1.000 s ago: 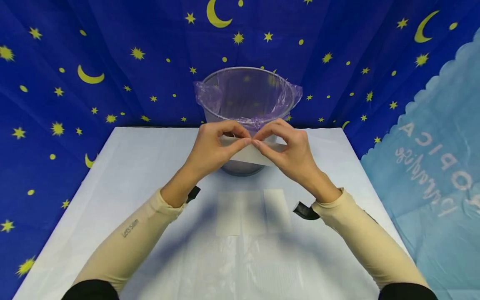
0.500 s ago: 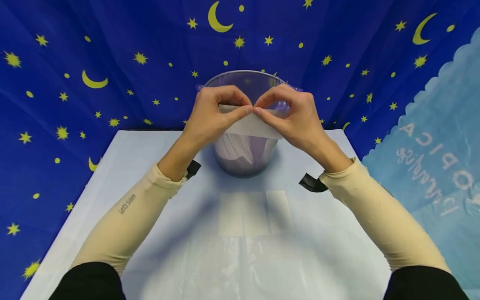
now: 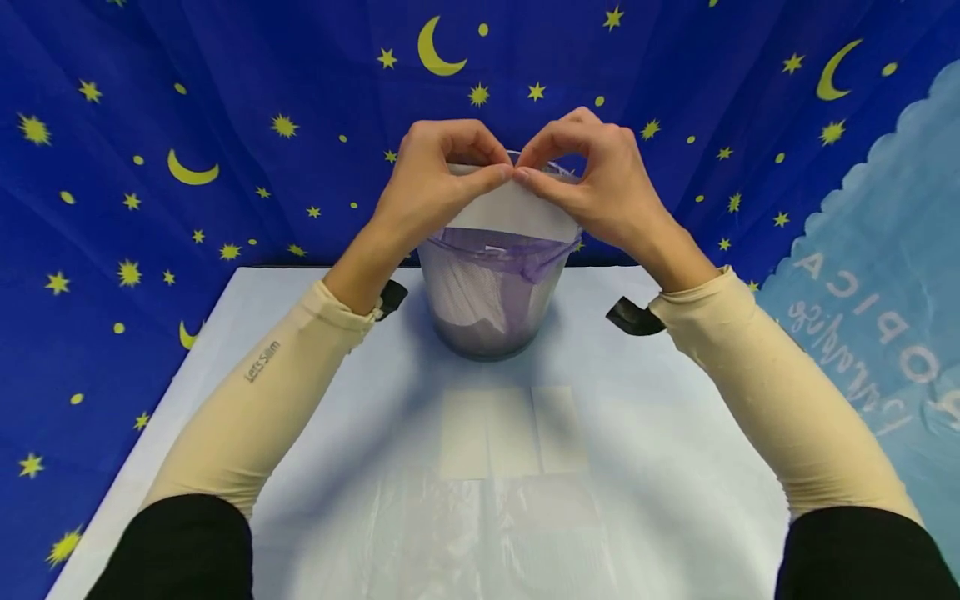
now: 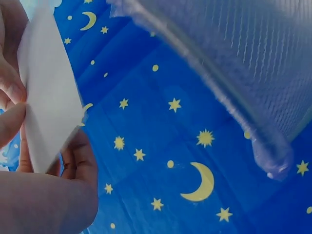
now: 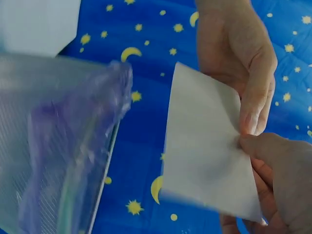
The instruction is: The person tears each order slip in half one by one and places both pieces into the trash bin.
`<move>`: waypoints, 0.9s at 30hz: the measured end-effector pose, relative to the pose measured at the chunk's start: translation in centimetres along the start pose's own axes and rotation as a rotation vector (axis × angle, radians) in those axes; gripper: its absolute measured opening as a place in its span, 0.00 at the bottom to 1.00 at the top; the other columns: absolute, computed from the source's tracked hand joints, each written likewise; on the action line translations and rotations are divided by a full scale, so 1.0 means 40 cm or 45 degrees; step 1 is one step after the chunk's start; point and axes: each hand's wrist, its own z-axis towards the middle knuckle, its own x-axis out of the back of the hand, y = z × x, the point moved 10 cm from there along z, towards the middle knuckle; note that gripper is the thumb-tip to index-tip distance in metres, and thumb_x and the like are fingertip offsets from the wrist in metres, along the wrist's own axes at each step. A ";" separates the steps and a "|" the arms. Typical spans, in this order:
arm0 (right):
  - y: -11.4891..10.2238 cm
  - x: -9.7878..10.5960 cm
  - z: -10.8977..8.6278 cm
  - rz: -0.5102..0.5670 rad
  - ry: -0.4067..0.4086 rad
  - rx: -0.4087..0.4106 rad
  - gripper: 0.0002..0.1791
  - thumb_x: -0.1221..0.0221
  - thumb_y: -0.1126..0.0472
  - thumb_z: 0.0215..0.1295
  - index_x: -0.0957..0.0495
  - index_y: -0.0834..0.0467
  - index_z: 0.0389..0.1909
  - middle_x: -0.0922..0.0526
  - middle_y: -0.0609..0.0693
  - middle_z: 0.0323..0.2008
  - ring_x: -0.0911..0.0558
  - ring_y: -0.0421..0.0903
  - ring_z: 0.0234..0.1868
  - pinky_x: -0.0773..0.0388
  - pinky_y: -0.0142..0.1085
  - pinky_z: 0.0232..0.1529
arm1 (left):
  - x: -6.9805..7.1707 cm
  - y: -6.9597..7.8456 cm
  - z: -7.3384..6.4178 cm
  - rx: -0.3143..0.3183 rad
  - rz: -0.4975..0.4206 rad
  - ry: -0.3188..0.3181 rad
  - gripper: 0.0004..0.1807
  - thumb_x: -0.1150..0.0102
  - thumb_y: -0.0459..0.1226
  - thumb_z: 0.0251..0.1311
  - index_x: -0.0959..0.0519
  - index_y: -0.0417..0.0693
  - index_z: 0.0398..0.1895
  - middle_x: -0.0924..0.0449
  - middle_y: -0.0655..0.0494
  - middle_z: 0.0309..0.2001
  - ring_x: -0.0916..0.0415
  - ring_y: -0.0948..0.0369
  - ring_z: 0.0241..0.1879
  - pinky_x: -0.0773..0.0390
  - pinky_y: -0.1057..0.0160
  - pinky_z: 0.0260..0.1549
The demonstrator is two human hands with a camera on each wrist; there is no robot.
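Thumb and fingertips of my left hand point(image 3: 442, 171) pinch the upper edge of a white paper sheet point(image 3: 517, 208). My right hand point(image 3: 600, 171) pinches the same edge right beside it, the two thumbs nearly touching. The sheet hangs flat below the fingers, above and in front of the mesh waste bin point(image 3: 487, 300), which has a purple plastic liner point(image 3: 525, 258) folded over its rim. In the right wrist view the paper point(image 5: 204, 146) stands apart from the bin's lined rim point(image 5: 97, 107). The sheet hides most of the bin's opening in the head view.
Several cream paper pieces point(image 3: 513, 433) lie side by side on the white-covered table point(image 3: 322, 467) in front of the bin. A blue star-patterned cloth point(image 3: 300, 75) hangs behind, and a light blue cloth with lettering point(image 3: 885, 333) hangs at the right.
Both hands have risen with the paper, from in front of the bin to the height of its rim. Their pinch on the edge stays. The cream pieces lie unmoved.
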 end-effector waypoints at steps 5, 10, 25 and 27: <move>0.022 0.018 0.019 0.011 0.020 -0.024 0.08 0.28 0.55 0.68 0.09 0.56 0.40 0.09 0.48 0.40 0.24 0.35 0.48 0.30 0.30 0.51 | -0.003 0.002 0.028 0.032 0.023 -0.013 0.04 0.31 0.34 0.68 0.12 0.41 0.39 0.12 0.54 0.37 0.18 0.63 0.37 0.19 0.65 0.43; 0.035 0.021 0.030 0.039 0.030 -0.043 0.07 0.28 0.56 0.68 0.09 0.56 0.40 0.08 0.49 0.40 0.23 0.35 0.50 0.31 0.30 0.52 | 0.000 0.002 0.044 0.053 0.055 -0.013 0.04 0.30 0.35 0.68 0.12 0.42 0.39 0.12 0.54 0.36 0.19 0.63 0.35 0.20 0.65 0.38; 0.098 -0.015 0.086 0.061 -0.038 -0.144 0.12 0.32 0.51 0.72 0.10 0.56 0.43 0.09 0.48 0.42 0.19 0.37 0.52 0.19 0.33 0.55 | 0.015 -0.064 0.102 0.171 0.117 -0.020 0.04 0.28 0.38 0.67 0.12 0.48 0.35 0.13 0.55 0.33 0.21 0.61 0.33 0.28 0.65 0.35; 0.113 -0.022 0.094 0.064 -0.050 -0.168 0.12 0.32 0.51 0.72 0.10 0.56 0.44 0.10 0.48 0.42 0.18 0.38 0.52 0.19 0.33 0.56 | 0.016 -0.077 0.112 0.190 0.133 -0.021 0.05 0.28 0.39 0.67 0.12 0.47 0.35 0.13 0.55 0.32 0.21 0.61 0.33 0.28 0.65 0.36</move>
